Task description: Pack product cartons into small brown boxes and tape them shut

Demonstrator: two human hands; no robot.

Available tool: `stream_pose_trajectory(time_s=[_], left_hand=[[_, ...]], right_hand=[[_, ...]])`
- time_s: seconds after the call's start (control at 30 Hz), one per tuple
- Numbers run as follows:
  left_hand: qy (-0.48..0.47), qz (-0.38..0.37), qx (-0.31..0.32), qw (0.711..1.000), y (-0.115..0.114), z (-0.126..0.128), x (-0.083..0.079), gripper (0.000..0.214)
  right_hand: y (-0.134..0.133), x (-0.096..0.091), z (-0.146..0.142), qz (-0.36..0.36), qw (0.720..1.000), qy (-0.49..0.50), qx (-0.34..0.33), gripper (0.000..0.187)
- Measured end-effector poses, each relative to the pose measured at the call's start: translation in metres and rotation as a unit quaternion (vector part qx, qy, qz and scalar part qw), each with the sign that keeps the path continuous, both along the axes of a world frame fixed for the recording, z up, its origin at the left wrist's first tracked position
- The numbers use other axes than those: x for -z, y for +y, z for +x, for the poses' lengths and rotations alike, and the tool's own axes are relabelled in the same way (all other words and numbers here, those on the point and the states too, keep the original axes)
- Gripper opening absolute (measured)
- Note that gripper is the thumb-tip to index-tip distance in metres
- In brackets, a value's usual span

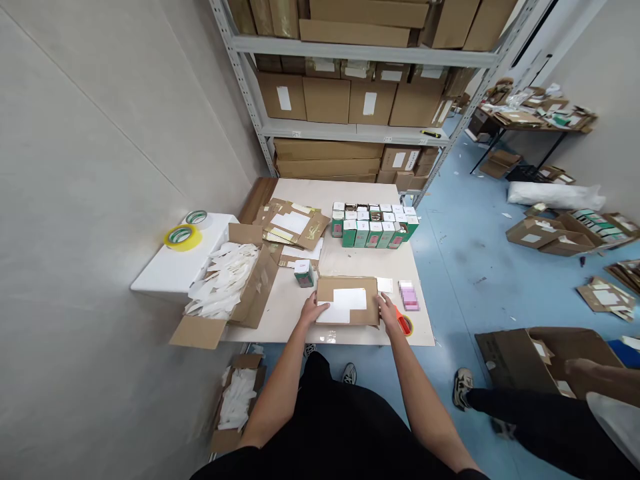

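Note:
A flat cardboard box (373,292) with white labels on its top lies near the table's front edge. My left hand (313,309) grips its left side, with the thumb over the top. At the right end my right hand (386,311) holds the box between thumb and fingers. Close by my right hand lies an orange tape dispenser (404,323) with a yellow roll. Beyond my left hand stands a small green and white carton (303,273). A white slip (385,285) and a pink-purple stack (409,296) sit right of the box.
Green and white cartons (375,233) stand grouped at the table's back right. Flattened cardboard (310,230) lies at the back left. An open box of white paper strips (225,273) sits left. Shelving (350,130) rises behind. Another person's leg (525,407) is at right.

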State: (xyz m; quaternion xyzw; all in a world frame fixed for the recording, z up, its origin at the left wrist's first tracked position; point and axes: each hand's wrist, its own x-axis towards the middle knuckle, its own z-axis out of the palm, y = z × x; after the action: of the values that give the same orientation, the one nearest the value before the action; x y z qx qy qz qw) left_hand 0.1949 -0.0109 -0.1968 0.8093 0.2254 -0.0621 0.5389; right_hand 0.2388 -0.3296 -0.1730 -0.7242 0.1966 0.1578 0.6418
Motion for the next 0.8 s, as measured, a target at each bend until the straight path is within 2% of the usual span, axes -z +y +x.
stream_pose_trajectory(time_s=[0.1,0.2,0.3,0.4,0.47,0.53,0.6,0.7,0.8], left_hand=[[-0.047,-0.024,-0.007,0.999,0.002,-0.002,-0.003,0.077],[-0.101,-0.074,-0.016,0.992,-0.003,-0.007,0.004,0.084],[-0.085,-0.076,-0.016,0.993,-0.012,-0.014,0.011,0.088],[0.016,-0.013,-0.008,1.000,-0.019,-0.023,0.007,0.075],[0.102,0.074,0.029,0.992,-0.019,-0.029,-0.005,0.054],[0.169,0.167,0.086,0.967,-0.016,-0.032,-0.024,0.035],[0.200,0.225,0.115,0.947,-0.013,-0.033,-0.045,0.038],[0.235,0.213,0.139,0.938,-0.012,-0.030,-0.072,0.053],[0.160,0.123,0.172,0.964,-0.020,-0.022,-0.087,0.046]], right_hand=[[-0.004,-0.013,-0.002,0.097,0.994,-0.019,0.038,0.071],[0.002,-0.012,-0.009,0.144,0.986,-0.043,0.065,0.074],[0.012,0.001,-0.018,0.136,0.988,-0.021,0.066,0.070],[0.016,0.016,-0.023,0.092,0.992,0.021,0.087,0.068],[0.016,0.023,-0.025,0.063,0.993,0.025,0.099,0.070],[0.015,0.025,-0.024,0.033,0.995,0.010,0.090,0.073],[0.014,0.026,-0.024,0.003,0.997,-0.007,0.072,0.076],[0.014,0.025,-0.024,-0.040,0.998,-0.004,0.051,0.077],[0.013,0.028,-0.024,-0.066,0.997,-0.006,0.032,0.073]])
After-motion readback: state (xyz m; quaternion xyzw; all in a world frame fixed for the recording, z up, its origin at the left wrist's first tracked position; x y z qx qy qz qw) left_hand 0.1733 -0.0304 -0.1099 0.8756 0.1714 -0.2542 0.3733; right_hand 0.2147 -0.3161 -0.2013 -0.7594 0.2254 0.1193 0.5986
